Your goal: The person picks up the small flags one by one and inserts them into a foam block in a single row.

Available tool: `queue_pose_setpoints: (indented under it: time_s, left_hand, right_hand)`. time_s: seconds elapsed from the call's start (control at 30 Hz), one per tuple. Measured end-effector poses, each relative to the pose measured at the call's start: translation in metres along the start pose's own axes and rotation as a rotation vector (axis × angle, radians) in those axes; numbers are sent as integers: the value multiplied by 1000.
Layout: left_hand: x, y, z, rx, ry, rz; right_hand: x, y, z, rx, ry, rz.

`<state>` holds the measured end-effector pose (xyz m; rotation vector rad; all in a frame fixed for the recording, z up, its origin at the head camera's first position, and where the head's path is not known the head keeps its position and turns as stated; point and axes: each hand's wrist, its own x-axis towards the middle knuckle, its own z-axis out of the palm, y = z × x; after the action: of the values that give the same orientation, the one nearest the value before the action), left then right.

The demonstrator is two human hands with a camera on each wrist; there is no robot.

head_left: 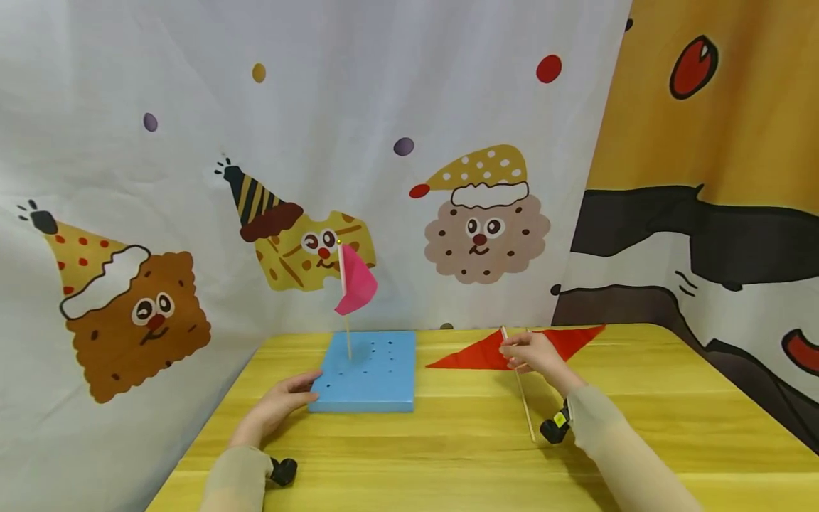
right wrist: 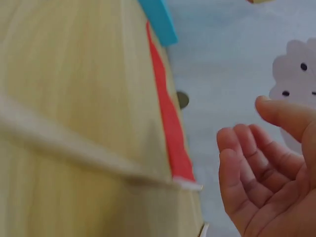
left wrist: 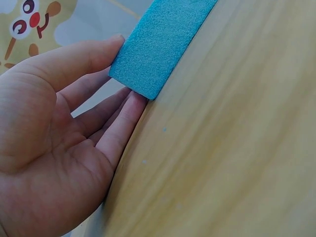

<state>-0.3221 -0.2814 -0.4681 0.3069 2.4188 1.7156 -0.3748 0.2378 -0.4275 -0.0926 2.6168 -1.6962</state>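
Observation:
A blue foam block (head_left: 377, 370) with several holes lies on the yellow wooden table (head_left: 448, 455). A pink flag (head_left: 356, 286) on a thin stick stands upright in it. My left hand (head_left: 301, 387) rests at the block's near left corner, and its straight fingers (left wrist: 123, 118) touch the block's edge (left wrist: 163, 44). A red triangular flag (head_left: 473, 355) lies flat to the right, with its wooden stick (head_left: 525, 405) pointing toward me. My right hand (head_left: 521, 352) hovers over the stick's flag end. Its fingers (right wrist: 242, 163) are loosely curled and clear of the red flag (right wrist: 168, 118).
A cloth backdrop (head_left: 409, 107) printed with cartoon biscuits hangs close behind the table and along its right side. The table's left edge runs beside my left forearm. Bare tabletop stretches between the block and the near edge.

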Motion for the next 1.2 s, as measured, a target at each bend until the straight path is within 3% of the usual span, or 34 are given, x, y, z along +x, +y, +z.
queue_pose_setpoints:
  time_s: [0.2, 0.6, 0.9, 1.2]
  left_hand:
    - [0, 2, -1, 7, -19, 5]
    - [1, -1, -2, -35, -37, -20]
    - [2, -3, -1, -22, -29, -16]
    - [2, -1, -1, -37, -25, -35]
  right_hand:
    - [-10, 15, -10, -116, 29, 52]
    - [-5, 30, -11, -364, -6, 59]
    - [-3, 34, -4, -397, -29, 58]
    - [-1, 36, -3, -356, -36, 68]
